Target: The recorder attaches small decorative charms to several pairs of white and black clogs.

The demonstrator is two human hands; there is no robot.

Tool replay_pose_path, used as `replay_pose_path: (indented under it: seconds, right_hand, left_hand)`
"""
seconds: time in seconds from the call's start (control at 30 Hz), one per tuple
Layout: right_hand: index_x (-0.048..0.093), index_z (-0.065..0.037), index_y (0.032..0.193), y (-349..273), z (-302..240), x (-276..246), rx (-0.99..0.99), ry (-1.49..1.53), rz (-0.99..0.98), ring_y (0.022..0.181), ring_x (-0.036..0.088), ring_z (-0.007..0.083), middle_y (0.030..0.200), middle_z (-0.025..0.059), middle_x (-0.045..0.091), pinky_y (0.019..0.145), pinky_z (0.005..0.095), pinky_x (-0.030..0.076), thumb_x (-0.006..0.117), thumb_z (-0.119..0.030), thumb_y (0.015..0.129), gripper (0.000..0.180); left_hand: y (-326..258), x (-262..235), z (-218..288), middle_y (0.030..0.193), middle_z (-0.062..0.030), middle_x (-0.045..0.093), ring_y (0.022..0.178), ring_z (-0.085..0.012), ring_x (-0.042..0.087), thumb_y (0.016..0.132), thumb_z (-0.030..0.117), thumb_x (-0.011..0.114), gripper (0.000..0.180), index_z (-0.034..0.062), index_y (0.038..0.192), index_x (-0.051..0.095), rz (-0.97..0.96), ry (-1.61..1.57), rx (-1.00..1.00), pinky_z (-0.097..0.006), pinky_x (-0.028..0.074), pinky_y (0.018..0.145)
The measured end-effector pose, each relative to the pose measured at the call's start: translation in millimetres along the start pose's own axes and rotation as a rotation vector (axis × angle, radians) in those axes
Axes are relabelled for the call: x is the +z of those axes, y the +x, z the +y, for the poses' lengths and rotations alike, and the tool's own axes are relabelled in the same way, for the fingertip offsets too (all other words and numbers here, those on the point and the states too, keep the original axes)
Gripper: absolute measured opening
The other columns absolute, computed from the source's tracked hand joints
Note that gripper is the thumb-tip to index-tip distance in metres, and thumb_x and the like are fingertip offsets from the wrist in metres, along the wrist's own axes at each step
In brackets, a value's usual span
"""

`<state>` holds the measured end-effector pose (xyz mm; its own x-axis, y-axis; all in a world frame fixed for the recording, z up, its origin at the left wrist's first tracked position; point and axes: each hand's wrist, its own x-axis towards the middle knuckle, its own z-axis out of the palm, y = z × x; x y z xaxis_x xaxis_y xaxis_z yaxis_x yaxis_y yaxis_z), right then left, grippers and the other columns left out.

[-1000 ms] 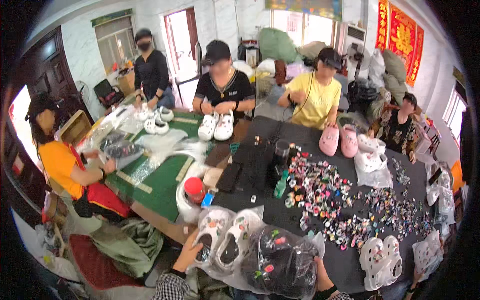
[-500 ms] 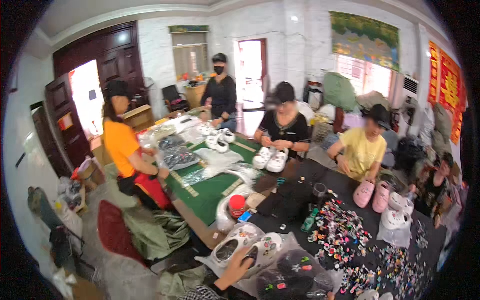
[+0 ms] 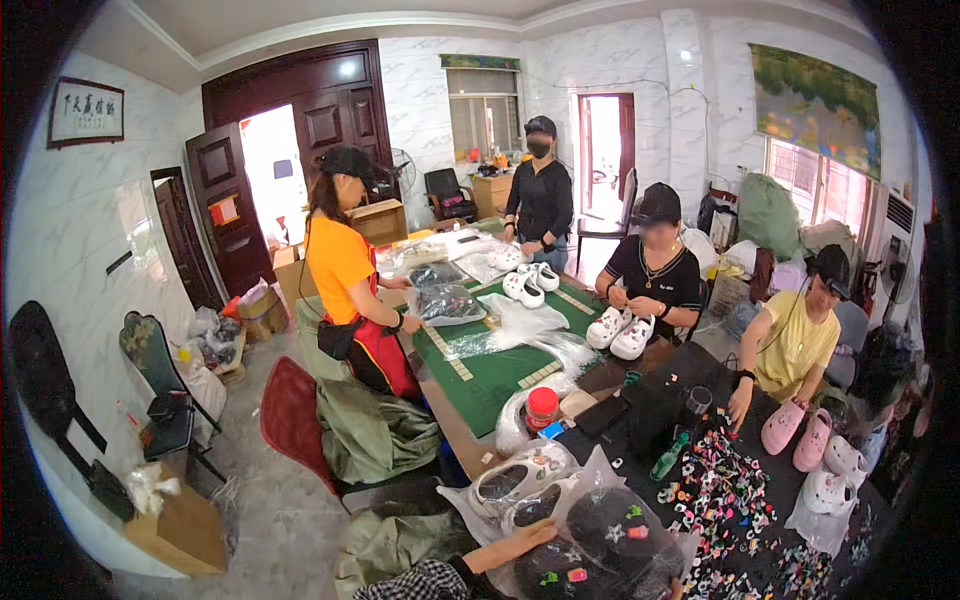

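A clear plastic bag (image 3: pixel 600 578) with black clogs (image 3: pixel 603 512) lies at the near edge of the table; bright green and pink charms show on the clogs. My left hand (image 3: pixel 520 545) reaches in from the lower left, fingers close together at the bag's left edge, seemingly gripping it. Of my right hand (image 3: pixel 676 589) only a sliver shows by the bag's lower right edge; its fingers are hidden. Just beyond my left hand, white clogs (image 3: pixel 550 462) with charms lie in another clear bag (image 3: pixel 458 497).
Many small colourful charms (image 3: pixel 725 490) cover the black cloth on the right, near a green bottle (image 3: pixel 670 455). A red-lidded jar (image 3: pixel 542 406) stands beyond the bags. Pink clogs (image 3: pixel 782 428) stand at right. Several people work around the green-topped table (image 3: pixel 480 392). A red chair (image 3: pixel 292 420) stands left.
The view has swung left and tilted up. My left hand has moved off the white clogs to the edge of the black clogs' bag. The person in yellow now reaches into the charms.
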<state>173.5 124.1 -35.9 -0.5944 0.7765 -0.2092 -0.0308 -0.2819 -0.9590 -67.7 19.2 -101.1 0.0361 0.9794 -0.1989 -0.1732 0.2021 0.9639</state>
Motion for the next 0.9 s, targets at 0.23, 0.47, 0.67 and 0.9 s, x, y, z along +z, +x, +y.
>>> replay_pose_path:
  seconds: [0.23,0.47,0.67,0.9]
  right_hand:
    - [0.041,-0.001,0.135,-39,45,-20,0.104,0.009,0.185,0.112,0.053,0.0190,0.125,0.0097,0.054,0.096,0.0312,0.040,0.046,-0.037,0.098,0.052]
    - [0.045,0.003,0.129,-84,103,-55,0.203,-0.018,0.366,0.110,0.047,0.0161,0.119,0.0076,0.055,0.095,0.0289,0.036,0.050,-0.030,0.096,0.046]
    - [0.045,0.000,0.132,-88,78,-49,-0.006,0.207,0.441,0.101,0.047,0.0117,0.112,0.0015,0.055,0.088,0.0257,0.038,0.050,-0.028,0.098,0.044]
    - [0.046,-0.014,0.132,-110,71,-51,0.139,0.326,0.467,0.091,0.050,0.0058,0.102,-0.0034,0.054,0.081,0.0245,0.042,0.049,-0.029,0.099,0.036]
  left_hand:
    - [-12,-1,23,0.144,-0.0129,0.037,0.130,-0.0199,0.037,0.092,0.033,0.061,0.076,0.0014,0.147,0.020,0.088,0.216,-0.090,-0.032,0.032,0.106]
    - [-4,-22,0,0.140,-0.0189,0.042,0.127,-0.0274,0.043,0.085,0.036,0.067,0.074,-0.0047,0.139,0.036,0.259,0.438,-0.061,-0.034,0.035,0.105]
    - [-7,9,60,0.144,-0.0100,0.039,0.127,-0.0194,0.041,0.093,0.018,0.056,0.055,0.0011,0.142,0.036,0.226,0.245,-0.053,-0.030,0.034,0.103]
    - [-14,-1,38,0.146,-0.0121,0.038,0.133,-0.0217,0.036,0.094,0.019,0.054,0.053,-0.0001,0.141,0.038,0.224,0.275,-0.100,-0.032,0.029,0.107]
